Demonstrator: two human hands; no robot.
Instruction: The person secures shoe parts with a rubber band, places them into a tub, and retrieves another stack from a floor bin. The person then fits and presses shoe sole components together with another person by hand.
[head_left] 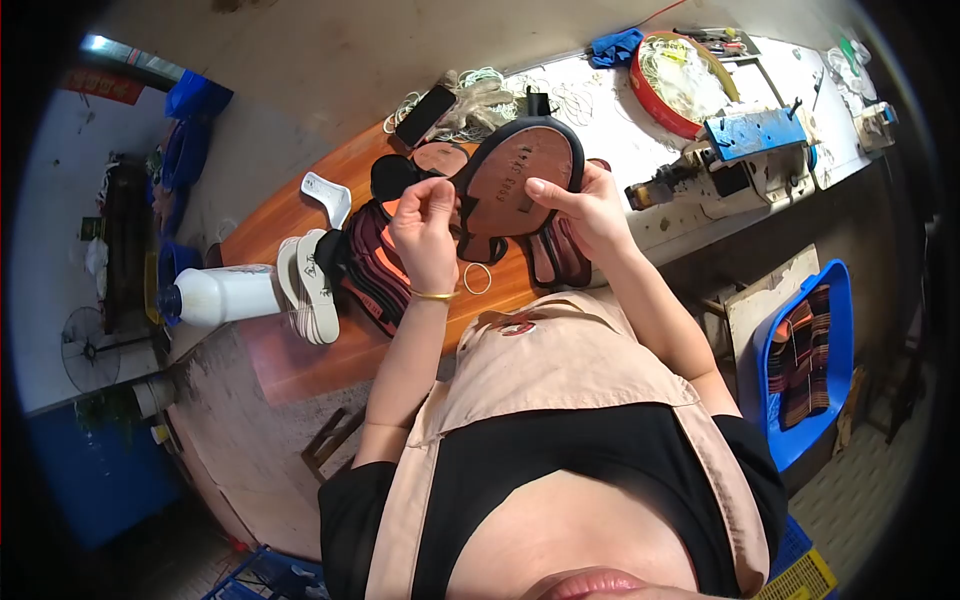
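Counted one brown sole (pixel 500 178) between hands, clamped in right hand (pixel 594 215). Found left hand (pixel 426 225) curled beside sole's edge; cannot tell whether pinching it. Counted one phone (pixel 425 115) beyond left hand, one white bottle (pixel 228 296) farther left.

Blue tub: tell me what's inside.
Stacked pieces with dark and reddish stripes show inside the tub. Whatever lies beneath them is covered and can't be seen.
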